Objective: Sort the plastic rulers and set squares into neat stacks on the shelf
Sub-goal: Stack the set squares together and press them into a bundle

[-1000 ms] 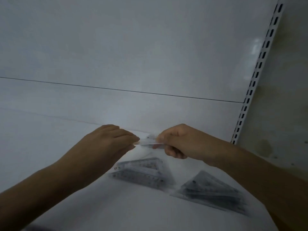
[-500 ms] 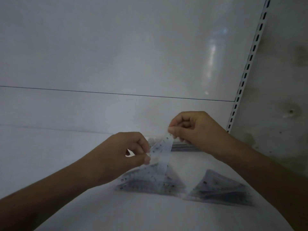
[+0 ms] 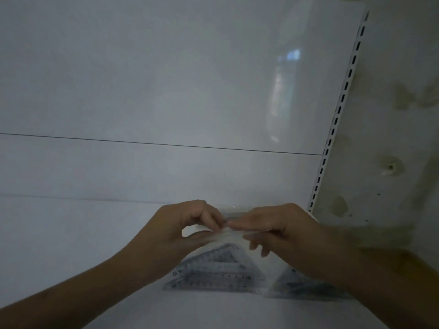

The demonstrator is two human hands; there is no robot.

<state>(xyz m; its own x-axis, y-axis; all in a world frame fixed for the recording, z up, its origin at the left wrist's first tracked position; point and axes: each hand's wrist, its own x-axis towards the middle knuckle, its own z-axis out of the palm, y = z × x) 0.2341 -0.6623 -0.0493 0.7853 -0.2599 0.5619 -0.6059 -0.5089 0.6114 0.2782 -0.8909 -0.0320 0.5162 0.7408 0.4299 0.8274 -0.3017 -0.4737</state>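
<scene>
The left hand (image 3: 180, 230) pinches one end of a clear plastic ruler (image 3: 231, 231) between thumb and curled fingers; the right hand (image 3: 282, 230) pinches the other end, holding it edge-on above the set-square stack (image 3: 213, 269) on the shelf (image 3: 71, 233). A second stack (image 3: 299, 284) lies right. The ruler looks light, thin, springy and slippery; holding both ends seems safest.

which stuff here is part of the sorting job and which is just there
Part of the job:
- clear plastic piece pinched between left hand and right hand
- set square stack on the shelf
- second set square stack, partly hidden by the right arm

Just there:
- slotted upright
- stained wall
</scene>
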